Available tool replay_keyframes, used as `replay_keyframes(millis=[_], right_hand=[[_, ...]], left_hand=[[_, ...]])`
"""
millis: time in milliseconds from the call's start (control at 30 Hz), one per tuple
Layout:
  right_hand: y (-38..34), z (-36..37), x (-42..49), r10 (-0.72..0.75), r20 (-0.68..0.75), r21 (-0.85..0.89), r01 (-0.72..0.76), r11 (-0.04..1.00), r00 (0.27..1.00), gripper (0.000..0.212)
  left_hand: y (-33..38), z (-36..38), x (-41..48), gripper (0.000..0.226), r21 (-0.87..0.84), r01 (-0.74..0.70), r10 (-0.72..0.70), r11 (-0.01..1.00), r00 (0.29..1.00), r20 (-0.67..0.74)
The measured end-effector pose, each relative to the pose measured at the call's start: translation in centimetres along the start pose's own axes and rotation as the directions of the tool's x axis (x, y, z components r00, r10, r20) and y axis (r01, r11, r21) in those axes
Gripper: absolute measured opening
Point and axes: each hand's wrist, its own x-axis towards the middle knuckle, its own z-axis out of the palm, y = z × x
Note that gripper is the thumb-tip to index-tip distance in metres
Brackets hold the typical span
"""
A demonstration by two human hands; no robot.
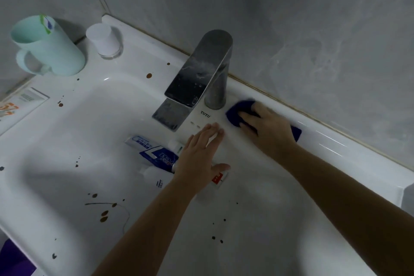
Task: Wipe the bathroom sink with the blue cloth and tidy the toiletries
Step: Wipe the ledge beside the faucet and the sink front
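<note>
Blue cloth (237, 112) — under right hand (268, 127)

Dim, soft, wide-angle edge distortion

Your blue cloth (234, 112) lay flat on the back rim of the white sink (89, 136). Brown spots dotted the bowl. A blue toothpaste tube (154, 152) lay inside, and a green cup (49, 49) stood at the corner.
</note>
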Motion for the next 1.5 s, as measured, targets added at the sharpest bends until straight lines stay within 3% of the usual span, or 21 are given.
replay_keyframes(millis=[100, 267, 433, 567, 700, 867, 1000, 1100, 1200, 1333, 1500], right_hand=[[-0.9, 0.9, 3.5, 0.088, -0.026, -0.026, -0.089, 0.996, 0.996, 0.031], [0.8, -1.6, -3.4, -0.109, 0.031, 0.041, 0.107, 0.993, 0.994, 0.039], [0.5, 0.3, 0.9, 0.070, -0.053, 0.006, -0.070, 0.998, 0.996, 0.044], [-0.9, 0.8, 0.8, 0.016, -0.007, 0.036, -0.015, 0.999, 1.000, 0.030], [0.3, -1.4, -5.1, -0.077, -0.010, 0.028, 0.077, 0.997, 0.997, 0.031], [-3.1, 1.7, 1.5, -0.167, 0.026, 0.041, 0.166, 0.985, 0.986, 0.038], [-2.1, 1.3, -1.1, -0.220, 0.026, 0.024, 0.219, 0.975, 0.975, 0.029], [0.2, -1.0, -6.9, -0.256, -0.006, 0.022, 0.256, 0.967, 0.967, 0.041], [-0.5, -0.6, -5.4, -0.219, -0.015, 0.012, 0.219, 0.976, 0.976, 0.043], [-4.4, 1.8, 1.8, -0.146, -0.004, 0.038, 0.146, 0.988, 0.989, 0.028], [-0.6, -0.6, -6.3, -0.113, 0.031, 0.023, 0.112, 0.993, 0.993, 0.037]], left_hand=[[0.0, -0.3, 0.0, 0.084, 0.029, 0.016, -0.017, 0.999, 0.999, 0.043], [-0.4, -0.1, -0.1, 0.083, 0.000, 0.018, -0.018, 1.000, 0.999, 0.028], [-0.3, 0.2, -0.2, 0.085, -0.029, 0.019, -0.018, 0.999, 0.999, 0.040], [-0.2, -0.5, -0.4, 0.085, 0.049, 0.015, -0.020, 0.999, 0.995, 0.101], [-0.5, -0.7, -3.1, 0.071, 0.016, 0.034, -0.032, 0.999, 0.993, -0.117], [0.7, -0.9, -5.7, 0.056, 0.073, 0.090, -0.068, 0.993, 0.964, -0.256], [1.2, -1.5, -6.3, 0.054, 0.058, 0.112, -0.093, 0.992, 0.958, -0.271], [1.3, -1.5, -6.8, 0.052, -0.001, 0.118, -0.115, 0.993, 0.960, -0.257], [2.0, -1.2, -7.2, 0.051, -0.025, 0.124, -0.126, 0.992, 0.961, -0.246], [2.4, -1.4, -7.3, 0.052, 0.005, 0.119, -0.114, 0.993, 0.957, -0.267], [2.0, -1.8, -5.4, 0.055, 0.031, 0.115, -0.103, 0.993, 0.960, -0.261]])
